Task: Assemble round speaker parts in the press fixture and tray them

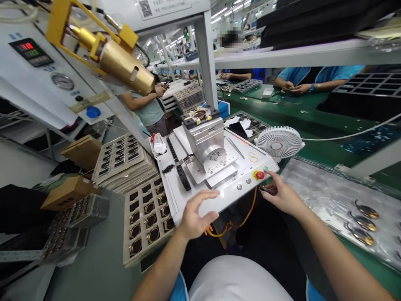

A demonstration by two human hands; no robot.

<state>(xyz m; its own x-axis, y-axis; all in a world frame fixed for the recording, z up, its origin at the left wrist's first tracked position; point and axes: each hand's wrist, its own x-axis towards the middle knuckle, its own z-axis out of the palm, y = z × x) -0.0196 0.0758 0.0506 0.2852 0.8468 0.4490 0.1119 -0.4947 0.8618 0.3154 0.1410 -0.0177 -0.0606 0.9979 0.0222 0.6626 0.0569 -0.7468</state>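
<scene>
My left hand (198, 215) is open at the front edge of a white machine base (216, 205), thumb and fingers apart and holding nothing. My right hand (283, 196) is at the base's right corner, its index fingertip at a green button (266, 169). Between its thumb and other fingers is a small dark, glossy part (270, 190), partly hidden. A red emergency stop button (260, 175) lies just left of that fingertip. On the base, a metal fixture block (206, 140) carries a round, gold-rimmed part (199, 114) in a black holder.
A gold cylindrical machine head (127, 67) hangs at upper left. Trays of watch cases (150, 220) stand left of the base. A white fan (278, 143) and a plastic-covered tray (326, 200) with several round parts are on the right. Other people work across the green bench (278, 110).
</scene>
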